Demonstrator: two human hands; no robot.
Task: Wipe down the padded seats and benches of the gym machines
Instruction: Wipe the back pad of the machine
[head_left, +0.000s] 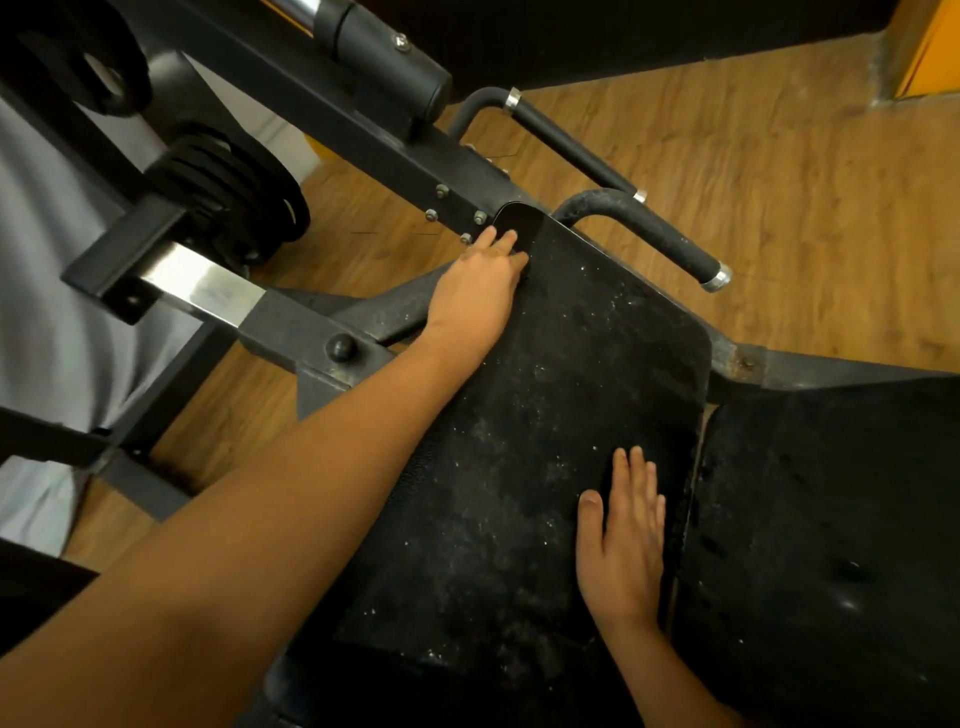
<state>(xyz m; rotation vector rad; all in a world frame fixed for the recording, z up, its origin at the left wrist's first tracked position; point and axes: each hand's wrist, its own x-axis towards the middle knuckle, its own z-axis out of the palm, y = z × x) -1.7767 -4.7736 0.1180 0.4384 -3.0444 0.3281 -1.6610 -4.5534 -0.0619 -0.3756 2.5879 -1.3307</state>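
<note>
Pressing seat pad (545, 405), right hand (621, 540) flat, left hand (475, 296) fingers (500, 243) at far corner

1. Stretches the left hand (478, 291) to the far left corner of the black seat pad (545, 395), fingertips touching a glossy black rounded piece (519, 221) there.
2. Lays the right hand (621, 540) flat on the same pad, fingers straight and close together, near its right edge.
3. Shows pale specks scattered over the pad's surface.
4. Shows a second black pad (821, 519) just beside it on the right, across a narrow gap.
5. Takes in a dark grip handle (665, 239) past the far edge, stacked weight plates (234, 187) at far left, and the wooden floor (779, 182) beneath.
</note>
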